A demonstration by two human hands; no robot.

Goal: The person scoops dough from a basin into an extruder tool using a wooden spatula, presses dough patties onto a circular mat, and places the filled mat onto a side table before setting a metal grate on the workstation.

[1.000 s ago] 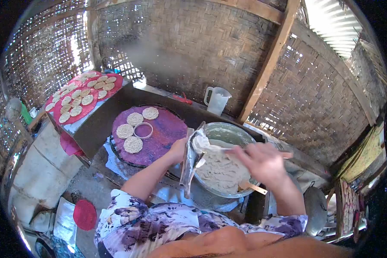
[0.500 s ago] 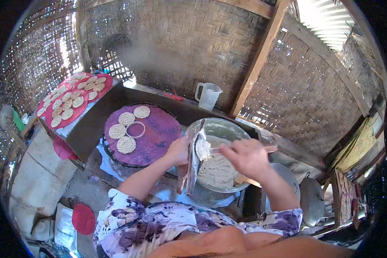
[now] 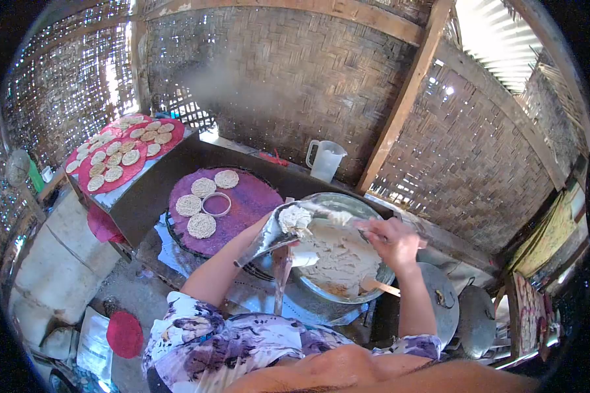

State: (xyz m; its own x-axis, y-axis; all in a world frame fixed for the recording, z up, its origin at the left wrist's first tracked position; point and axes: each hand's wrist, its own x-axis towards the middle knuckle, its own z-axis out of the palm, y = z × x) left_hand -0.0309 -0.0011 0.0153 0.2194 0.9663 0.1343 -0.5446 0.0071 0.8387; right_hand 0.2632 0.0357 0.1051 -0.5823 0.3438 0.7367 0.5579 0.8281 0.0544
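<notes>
Mid-frame dough is best packed evenly into the metal trough; a spatula is clamped in the right hand; the left hand's grip cannot be told.

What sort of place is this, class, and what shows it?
Probably a small, rustic food-making workspace: a basin of pale paste, flat rounds on a purple sheet, and a woven wall.

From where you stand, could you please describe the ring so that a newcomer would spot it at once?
Find the round purple cloth left of the big basin. On its left part, four pale, rough-textured discs curve around the ring. Unlike those filled discs, it is a thin, smooth hoop with purple showing through its middle.
</notes>
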